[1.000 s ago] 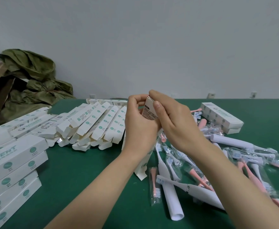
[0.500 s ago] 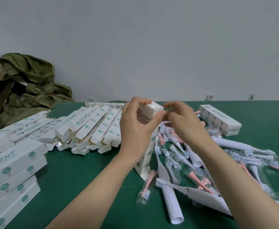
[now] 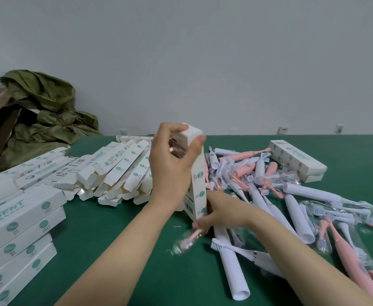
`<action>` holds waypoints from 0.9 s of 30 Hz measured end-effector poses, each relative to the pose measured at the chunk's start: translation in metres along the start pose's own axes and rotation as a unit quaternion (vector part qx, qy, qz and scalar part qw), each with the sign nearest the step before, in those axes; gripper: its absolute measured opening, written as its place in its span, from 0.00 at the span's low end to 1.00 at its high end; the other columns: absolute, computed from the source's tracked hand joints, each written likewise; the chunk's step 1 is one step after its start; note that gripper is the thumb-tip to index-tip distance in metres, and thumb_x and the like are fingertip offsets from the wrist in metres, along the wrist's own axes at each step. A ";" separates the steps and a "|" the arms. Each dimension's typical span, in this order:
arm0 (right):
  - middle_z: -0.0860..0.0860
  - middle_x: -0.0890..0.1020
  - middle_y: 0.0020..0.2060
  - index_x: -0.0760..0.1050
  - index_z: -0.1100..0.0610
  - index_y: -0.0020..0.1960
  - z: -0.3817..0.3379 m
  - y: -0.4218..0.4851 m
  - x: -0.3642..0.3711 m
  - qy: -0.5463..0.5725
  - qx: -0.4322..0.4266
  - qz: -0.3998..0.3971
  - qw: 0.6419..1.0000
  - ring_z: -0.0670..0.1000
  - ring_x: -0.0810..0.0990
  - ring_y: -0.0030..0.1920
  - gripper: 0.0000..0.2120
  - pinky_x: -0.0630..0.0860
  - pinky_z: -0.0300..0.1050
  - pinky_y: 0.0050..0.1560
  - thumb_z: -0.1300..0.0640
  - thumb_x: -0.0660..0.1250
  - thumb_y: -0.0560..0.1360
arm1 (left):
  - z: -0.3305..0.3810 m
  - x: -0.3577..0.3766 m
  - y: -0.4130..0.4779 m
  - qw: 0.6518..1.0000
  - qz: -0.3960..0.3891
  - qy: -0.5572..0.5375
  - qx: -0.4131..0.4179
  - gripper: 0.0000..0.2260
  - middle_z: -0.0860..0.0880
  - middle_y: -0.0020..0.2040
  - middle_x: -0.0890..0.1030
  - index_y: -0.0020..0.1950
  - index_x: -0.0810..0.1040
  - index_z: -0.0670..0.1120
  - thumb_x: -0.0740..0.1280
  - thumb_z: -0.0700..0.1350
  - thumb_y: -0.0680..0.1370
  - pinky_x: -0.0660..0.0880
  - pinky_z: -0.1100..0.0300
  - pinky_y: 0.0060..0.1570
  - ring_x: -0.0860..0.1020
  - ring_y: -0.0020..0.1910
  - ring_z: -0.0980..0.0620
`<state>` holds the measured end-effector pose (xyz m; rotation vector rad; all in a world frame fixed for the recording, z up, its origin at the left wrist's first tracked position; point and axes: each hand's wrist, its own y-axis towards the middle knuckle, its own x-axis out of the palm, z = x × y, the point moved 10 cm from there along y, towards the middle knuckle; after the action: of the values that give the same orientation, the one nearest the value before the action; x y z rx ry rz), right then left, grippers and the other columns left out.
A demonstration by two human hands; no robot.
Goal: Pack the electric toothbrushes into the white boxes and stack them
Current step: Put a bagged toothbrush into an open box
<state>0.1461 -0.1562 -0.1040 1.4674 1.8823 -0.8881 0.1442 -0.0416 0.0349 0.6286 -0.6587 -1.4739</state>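
Scanning outward, I am seeing closed boxes [image 3: 20, 230] stacked at the near left. The right hand [image 3: 223, 212] is sitting low at the foot of the white box [image 3: 197, 184], beside a wrapped pink brush head [image 3: 188, 237]; its fingers are mostly hiding, so I cannot tell their grip. The left hand [image 3: 172, 168] is holding that box upright over the counter [image 3: 114, 239], fingers curling round its closed top. I am judging the card light and crushable, best held along its long edges; its contents are not showing. Beyond, open-ended boxes [image 3: 114, 171] and loose toothbrushes [image 3: 269, 184] are lying.
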 end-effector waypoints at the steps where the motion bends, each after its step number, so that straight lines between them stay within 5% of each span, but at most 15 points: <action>1: 0.50 0.81 0.50 0.70 0.55 0.56 0.001 0.001 -0.002 0.024 0.000 0.016 1.000 0.52 0.79 0.52 0.19 0.75 0.49 0.56 0.51 0.73 0.70 | -0.001 -0.005 0.003 1.000 0.014 -0.016 0.003 0.10 0.59 0.42 0.76 0.47 0.71 0.57 0.71 0.51 0.73 0.75 0.56 0.42 0.75 0.41 0.55; 4: 0.51 0.78 0.52 0.66 0.54 0.59 0.005 0.001 -0.010 0.036 0.010 0.045 0.998 0.51 0.77 0.51 0.21 0.75 0.47 0.52 0.48 0.71 0.72 | -0.006 -0.027 0.013 0.996 0.071 -0.053 0.005 0.09 0.58 0.41 0.74 0.46 0.70 0.54 0.70 0.47 0.75 0.71 0.69 0.38 0.73 0.36 0.64; 6: 0.50 0.77 0.51 0.65 0.52 0.60 0.004 -0.001 -0.015 0.025 0.003 0.058 0.998 0.48 0.76 0.47 0.19 0.73 0.42 0.46 0.50 0.69 0.74 | -0.017 -0.049 0.019 0.989 0.128 -0.075 -0.016 0.08 0.50 0.43 0.73 0.46 0.68 0.53 0.69 0.47 0.77 0.71 0.68 0.40 0.74 0.37 0.62; 10: 0.49 0.81 0.48 0.73 0.54 0.56 0.001 -0.006 -0.034 0.083 -0.020 0.098 0.991 0.45 0.79 0.43 0.12 0.74 0.33 0.40 0.58 0.70 0.74 | -0.044 -0.078 0.022 0.969 0.218 -0.095 -0.061 0.08 0.51 0.43 0.73 0.45 0.67 0.52 0.66 0.50 0.78 0.72 0.69 0.40 0.74 0.35 0.65; 16: 0.50 0.85 0.44 0.78 0.55 0.55 0.010 -0.027 -0.085 0.357 -0.041 0.172 0.917 0.44 0.83 0.40 0.23 0.77 0.31 0.39 0.56 0.74 0.59 | -0.114 -0.081 0.000 0.882 0.296 -0.224 -0.290 0.11 0.50 0.45 0.78 0.54 0.67 0.49 0.63 0.54 0.79 0.77 0.64 0.36 0.79 0.38 0.58; 21: 0.49 0.84 0.39 0.78 0.59 0.52 0.023 -0.044 -0.125 0.581 -0.134 0.274 0.755 0.42 0.80 0.36 0.14 0.74 0.30 0.37 0.58 0.68 0.67 | -0.140 -0.047 -0.001 0.805 0.094 -0.397 -0.430 0.16 0.44 0.52 0.81 0.55 0.76 0.44 0.73 0.44 0.69 0.79 0.58 0.41 0.80 0.49 0.49; 24: 0.50 0.82 0.42 0.76 0.61 0.55 0.039 -0.058 -0.144 0.647 -0.165 0.352 0.656 0.41 0.80 0.38 0.11 0.75 0.30 0.41 0.62 0.66 0.74 | -0.132 -0.042 -0.008 0.870 -0.179 -0.204 -0.412 0.30 0.44 0.54 0.79 0.60 0.76 0.49 0.80 0.40 0.60 0.78 0.63 0.40 0.80 0.43 0.53; 27: 0.51 0.81 0.49 0.76 0.59 0.55 0.034 -0.067 -0.155 0.617 -0.191 0.386 0.659 0.42 0.81 0.47 0.08 0.76 0.32 0.50 0.64 0.62 0.78 | -0.126 -0.027 -0.034 0.837 -0.395 0.015 -0.378 0.35 0.43 0.57 0.74 0.62 0.75 0.58 0.79 0.34 0.60 0.77 0.65 0.43 0.80 0.41 0.56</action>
<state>0.1169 -0.2846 0.0064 2.4811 1.5728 1.1643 0.2136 -0.0168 -0.0761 0.2796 0.3080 -2.2922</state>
